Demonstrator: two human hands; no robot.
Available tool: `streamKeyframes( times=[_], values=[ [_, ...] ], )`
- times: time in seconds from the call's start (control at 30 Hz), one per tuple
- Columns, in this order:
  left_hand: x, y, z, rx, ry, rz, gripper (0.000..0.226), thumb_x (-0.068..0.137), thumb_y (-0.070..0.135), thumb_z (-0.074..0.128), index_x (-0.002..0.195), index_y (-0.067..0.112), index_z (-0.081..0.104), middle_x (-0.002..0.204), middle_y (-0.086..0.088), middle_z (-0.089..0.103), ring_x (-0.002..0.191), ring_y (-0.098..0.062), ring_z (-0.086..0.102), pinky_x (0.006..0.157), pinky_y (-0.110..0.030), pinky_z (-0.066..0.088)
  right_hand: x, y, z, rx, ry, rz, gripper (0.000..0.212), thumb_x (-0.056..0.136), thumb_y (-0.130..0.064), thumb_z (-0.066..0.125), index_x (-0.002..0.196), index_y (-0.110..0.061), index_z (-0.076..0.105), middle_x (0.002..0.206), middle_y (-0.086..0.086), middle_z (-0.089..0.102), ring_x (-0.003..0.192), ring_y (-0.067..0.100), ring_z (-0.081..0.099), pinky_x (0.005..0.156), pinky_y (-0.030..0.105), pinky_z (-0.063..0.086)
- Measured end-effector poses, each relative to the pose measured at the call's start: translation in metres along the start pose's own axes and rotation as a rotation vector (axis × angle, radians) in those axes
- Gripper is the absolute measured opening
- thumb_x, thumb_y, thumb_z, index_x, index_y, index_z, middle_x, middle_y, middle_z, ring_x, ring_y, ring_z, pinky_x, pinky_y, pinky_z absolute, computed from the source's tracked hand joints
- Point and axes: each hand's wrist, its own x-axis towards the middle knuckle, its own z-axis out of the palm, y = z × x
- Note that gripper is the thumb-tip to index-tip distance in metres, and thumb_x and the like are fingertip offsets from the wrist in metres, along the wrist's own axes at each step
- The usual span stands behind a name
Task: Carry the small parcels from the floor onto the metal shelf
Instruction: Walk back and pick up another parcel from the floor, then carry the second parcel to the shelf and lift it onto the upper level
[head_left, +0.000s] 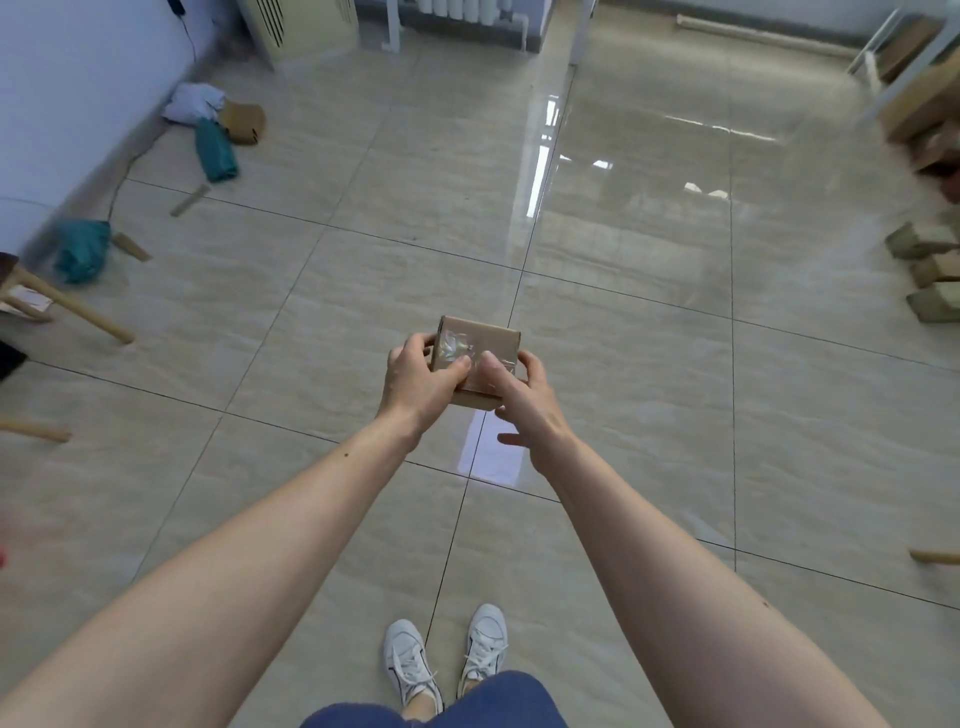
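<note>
- A small brown parcel (478, 358) — taped across its top — is held in the air between both hands, above the tiled floor (649, 364).
- The left hand (415, 384) is closed on its left edge, thumb on top.
- The right hand (522, 395) is closed on its right edge.
- More parcels (924, 270) lie on the floor at far right, well apart.

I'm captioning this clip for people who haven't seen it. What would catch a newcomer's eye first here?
First, the small cardboard parcel sealed with clear tape, held in mid-air at the centre by the left hand and right hand above the glossy tiled floor. Next, the teal bags and other parcels strewn along the wall at upper left. Cardboard boxes are stacked at the right edge.
</note>
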Motion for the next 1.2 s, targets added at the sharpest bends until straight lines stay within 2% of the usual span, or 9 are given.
streamKeyframes(
  times=[0.17, 0.3, 0.43, 0.6, 0.67, 0.77, 0.93, 1.07, 1.2],
  values=[
    [-0.03, 0.01, -0.007, -0.132, -0.018, 0.031, 0.053, 0.082, 0.025, 0.075, 0.127, 0.016, 0.052, 0.119, 0.003, 0.056, 0.112, -0.021, 0.061, 0.097, -0.036, 0.05, -0.028, -0.012, 0.001, -0.007, 0.069, -0.067, 0.066, 0.091, -0.047, 0.06, 0.149, -0.041, 0.029, 0.119, 0.005, 0.066, 0.107, 0.033, 0.068, 0.083, 0.048, 0.061],
    [-0.043, 0.021, -0.012, -0.262, -0.043, 0.042, 0.058, 0.083, 0.025, 0.076, 0.135, 0.016, 0.05, 0.129, 0.002, 0.056, 0.109, -0.014, 0.058, 0.084, -0.026, 0.047, -0.042, -0.017, -0.005, -0.004, 0.097, -0.142, 0.061, 0.093, -0.037, 0.062, 0.147, -0.038, 0.033, 0.11, 0.004, 0.064, 0.105, 0.029, 0.068, 0.081, 0.043, 0.058],
    [-0.047, 0.035, -0.017, -0.314, -0.087, 0.054, 0.064, 0.091, 0.042, 0.065, 0.148, 0.03, 0.04, 0.141, 0.002, 0.044, 0.123, -0.021, 0.053, 0.093, -0.042, 0.053, -0.054, -0.021, -0.005, 0.011, 0.107, -0.228, 0.059, 0.095, -0.029, 0.063, 0.146, -0.036, 0.033, 0.098, -0.01, 0.059, 0.096, 0.015, 0.062, 0.074, 0.028, 0.051],
    [-0.053, 0.039, -0.022, -0.282, -0.054, 0.156, 0.035, 0.096, 0.031, 0.06, 0.13, 0.033, 0.055, 0.128, -0.002, 0.037, 0.119, -0.025, 0.054, 0.1, -0.047, 0.053, -0.067, -0.026, -0.003, 0.05, 0.087, -0.273, 0.055, 0.096, -0.025, 0.062, 0.142, -0.035, 0.034, 0.108, -0.013, 0.063, 0.086, -0.006, 0.06, 0.064, 0.015, 0.046],
    [-0.055, 0.038, -0.023, -0.274, -0.056, 0.188, 0.032, 0.096, 0.03, 0.06, 0.128, 0.033, 0.056, 0.127, -0.001, 0.037, 0.119, -0.027, 0.055, 0.1, -0.046, 0.052, -0.071, -0.029, 0.001, 0.097, 0.091, -0.244, 0.052, 0.094, -0.032, 0.064, 0.136, -0.04, 0.035, 0.109, -0.014, 0.065, 0.093, 0.0, 0.064, 0.07, 0.02, 0.054],
    [-0.059, 0.035, -0.023, -0.294, -0.054, 0.224, 0.031, 0.095, 0.026, 0.061, 0.125, 0.036, 0.055, 0.129, -0.001, 0.036, 0.12, -0.027, 0.057, 0.103, -0.046, 0.05, -0.074, -0.038, 0.01, 0.208, 0.129, -0.159, 0.047, 0.087, -0.05, 0.066, 0.125, -0.045, 0.04, 0.121, -0.006, 0.065, 0.113, 0.02, 0.064, 0.087, 0.05, 0.058],
    [-0.069, 0.036, -0.025, -0.33, -0.061, 0.275, 0.031, 0.094, 0.025, 0.064, 0.12, 0.04, 0.055, 0.131, -0.003, 0.036, 0.123, -0.023, 0.054, 0.101, -0.044, 0.052, -0.076, -0.054, 0.015, 0.415, 0.207, -0.097, 0.044, 0.088, -0.042, 0.068, 0.119, -0.026, 0.043, 0.104, -0.001, 0.063, 0.101, 0.026, 0.067, 0.085, 0.052, 0.059],
    [-0.074, 0.043, -0.028, -0.403, -0.094, 0.207, 0.036, 0.086, 0.048, 0.068, 0.12, 0.044, 0.058, 0.136, -0.002, 0.034, 0.122, -0.021, 0.056, 0.1, -0.044, 0.053, -0.08, -0.058, 0.012, 0.468, 0.235, -0.101, 0.044, 0.086, -0.034, 0.07, 0.121, -0.021, 0.048, 0.109, 0.006, 0.067, 0.091, 0.025, 0.068, 0.075, 0.045, 0.061],
    [-0.075, 0.055, -0.029, -0.451, -0.1, 0.09, 0.076, 0.064, 0.077, 0.062, 0.133, 0.048, 0.046, 0.141, -0.004, 0.034, 0.127, -0.022, 0.05, 0.097, -0.051, 0.054, -0.085, -0.059, 0.007, 0.464, 0.26, -0.151, 0.043, 0.085, -0.033, 0.07, 0.122, -0.022, 0.051, 0.109, 0.006, 0.068, 0.089, 0.021, 0.067, 0.066, 0.038, 0.061]
  ],
)
